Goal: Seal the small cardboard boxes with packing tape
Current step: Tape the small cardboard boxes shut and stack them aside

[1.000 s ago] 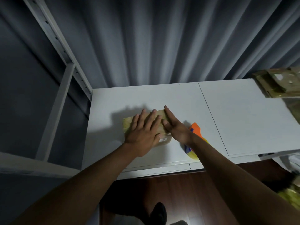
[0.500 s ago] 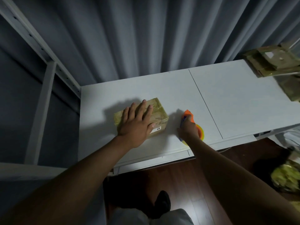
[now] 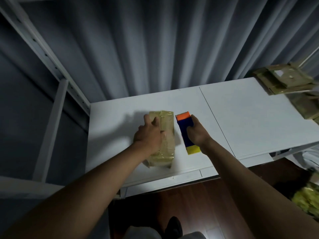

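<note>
Backdrop: grey pleated curtain (image 3: 138,49) is seen behind a white surface (image 3: 250,118), with a metal shelf frame (image 3: 57,94) at the left and dark wood floor below.
Box: one small cardboard box (image 3: 166,135) is stood on the left panel of the surface, its long side running away from the camera; glossy tape is already seen over its top and near end.
Left hand: the left hand (image 3: 148,135) is laid over the box top, fingers curled onto it, so the box is held steady.
Right hand: the right hand (image 3: 196,133) is wrapped around a tape dispenser (image 3: 185,133) of orange, blue and yellow, held just beside the box on its right; whether it touches the surface cannot be told.
Other boxes: a stack of boxes (image 3: 286,80) is seen at the far right edge, blurred; their sealing cannot be judged.
Progress: this box is judged largely taped; a further strip may be intended, and the other boxes are probably left.
</note>
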